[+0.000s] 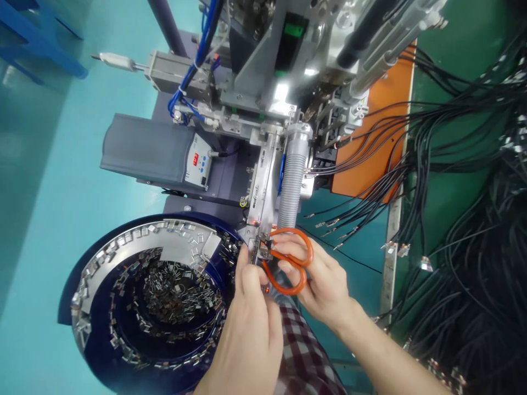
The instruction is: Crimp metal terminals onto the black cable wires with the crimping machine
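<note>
Orange-handled scissors [305, 258] are in my right hand [325, 274], with its fingers through and around the handle loops. Their blades point left and are mostly lost against the metal parts. My left hand [257, 312] is at the near end of the metal feed track [263, 181], its index finger reaching along the track's side and the other fingers curled in. Whatever it pinches, if anything, is hidden. Just left of that hand is a dark blue feeder bowl [135, 323], with small metal connector shells [177, 291] heaped in the middle and lined up along its spiral ledge.
A grey ribbed hose [291, 186] runs beside the track. Beyond stands the machine, with a grey controller box [152, 151] showing a red display. Black cables [428, 159] with metal ends spread over an orange plate [370, 148] and pile up at right. A checked cloth [304, 345] lies below my hands.
</note>
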The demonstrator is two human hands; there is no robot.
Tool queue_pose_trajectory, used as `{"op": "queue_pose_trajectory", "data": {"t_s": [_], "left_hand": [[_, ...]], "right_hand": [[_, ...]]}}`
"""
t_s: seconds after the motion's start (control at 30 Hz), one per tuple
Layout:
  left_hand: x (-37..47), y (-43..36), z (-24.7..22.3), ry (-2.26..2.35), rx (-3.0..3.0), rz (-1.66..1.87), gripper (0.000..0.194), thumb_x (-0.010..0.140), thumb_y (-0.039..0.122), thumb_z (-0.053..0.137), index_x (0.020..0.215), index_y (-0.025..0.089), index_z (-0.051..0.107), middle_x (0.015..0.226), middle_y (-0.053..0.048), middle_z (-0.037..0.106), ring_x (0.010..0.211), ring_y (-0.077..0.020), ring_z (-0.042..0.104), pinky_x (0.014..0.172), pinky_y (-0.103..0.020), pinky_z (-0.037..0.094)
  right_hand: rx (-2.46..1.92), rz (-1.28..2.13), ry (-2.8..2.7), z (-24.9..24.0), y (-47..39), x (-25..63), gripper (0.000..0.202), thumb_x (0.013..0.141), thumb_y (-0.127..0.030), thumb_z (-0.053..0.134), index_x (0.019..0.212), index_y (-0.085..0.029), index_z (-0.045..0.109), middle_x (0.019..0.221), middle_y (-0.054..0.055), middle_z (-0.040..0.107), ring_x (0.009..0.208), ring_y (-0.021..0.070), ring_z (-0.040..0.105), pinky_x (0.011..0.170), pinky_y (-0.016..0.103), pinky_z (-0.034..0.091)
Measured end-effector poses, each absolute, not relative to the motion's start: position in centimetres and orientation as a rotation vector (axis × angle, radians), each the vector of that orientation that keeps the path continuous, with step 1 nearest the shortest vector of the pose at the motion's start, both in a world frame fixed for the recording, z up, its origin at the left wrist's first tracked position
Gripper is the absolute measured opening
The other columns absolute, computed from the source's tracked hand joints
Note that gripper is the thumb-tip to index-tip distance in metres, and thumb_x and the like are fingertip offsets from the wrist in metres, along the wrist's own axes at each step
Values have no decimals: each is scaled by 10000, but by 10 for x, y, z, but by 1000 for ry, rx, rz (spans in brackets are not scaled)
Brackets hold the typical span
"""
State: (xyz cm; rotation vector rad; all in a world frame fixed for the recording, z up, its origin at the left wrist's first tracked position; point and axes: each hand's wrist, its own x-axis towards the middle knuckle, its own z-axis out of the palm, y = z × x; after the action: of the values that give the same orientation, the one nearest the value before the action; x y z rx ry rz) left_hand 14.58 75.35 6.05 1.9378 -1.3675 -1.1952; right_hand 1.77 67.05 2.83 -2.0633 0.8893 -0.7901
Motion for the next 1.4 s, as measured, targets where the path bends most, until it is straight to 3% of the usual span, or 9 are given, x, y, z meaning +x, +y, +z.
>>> {"op": "queue_pose_trajectory", "data": {"t_s": [0.07, 0.2, 0.47, 0.63, 0.8, 1.4], "left_hand": [[148, 753, 57, -1328, 1907, -1238, 281, 832, 64, 350, 1077, 190, 404, 1260, -190, 507, 1099, -244, 584, 817, -392, 533], [150, 752, 57, -1221, 1964, -1260, 218, 834, 72, 364, 991, 203, 440, 1431, -198, 346, 1015, -238, 623, 680, -343, 549], [147, 747, 58, -1129, 1988, -1248, 172, 833, 79, 374, 901, 216, 453, 1450, -151, 356, 752, -154, 664, 557, -298, 525], [147, 749, 55, -1158, 1985, -1205, 195, 823, 75, 393, 930, 221, 466, 1437, -146, 380, 735, -158, 658, 542, -299, 517], [149, 749, 56, -1133, 1968, -1263, 197, 824, 73, 387, 937, 222, 448, 1463, -146, 332, 710, -138, 653, 546, -289, 519], [145, 746, 59, -1134, 2002, -1179, 168, 816, 73, 398, 873, 222, 451, 1448, -148, 359, 708, -144, 653, 531, -288, 502]], "right_hand": [[-2077, -779, 892, 28, 671, 17, 262, 876, -122, 513, 1132, -169, 544, 1079, 123, 627, 1071, 230, 593, 905, 390, 536], [-2055, -787, 874, 28, 672, 16, 262, 870, -114, 522, 1130, -139, 548, 1081, 137, 628, 1060, 230, 602, 897, 376, 545], [-2049, -800, 863, 28, 673, 12, 280, 866, -91, 521, 1143, -121, 545, 1085, 153, 626, 1064, 226, 598, 896, 366, 543], [-2051, -828, 899, 31, 675, 11, 269, 888, -125, 488, 1148, -165, 544, 1064, 135, 648, 1057, 239, 609, 850, 393, 569], [-2024, -864, 915, 29, 674, 12, 244, 876, -118, 506, 1111, -141, 566, 1053, 152, 645, 1065, 252, 607, 859, 406, 564], [-2027, -852, 989, 36, 680, 5, 259, 875, -122, 508, 1125, -165, 563, 1044, 135, 656, 1006, 241, 633, 821, 396, 569]]}}
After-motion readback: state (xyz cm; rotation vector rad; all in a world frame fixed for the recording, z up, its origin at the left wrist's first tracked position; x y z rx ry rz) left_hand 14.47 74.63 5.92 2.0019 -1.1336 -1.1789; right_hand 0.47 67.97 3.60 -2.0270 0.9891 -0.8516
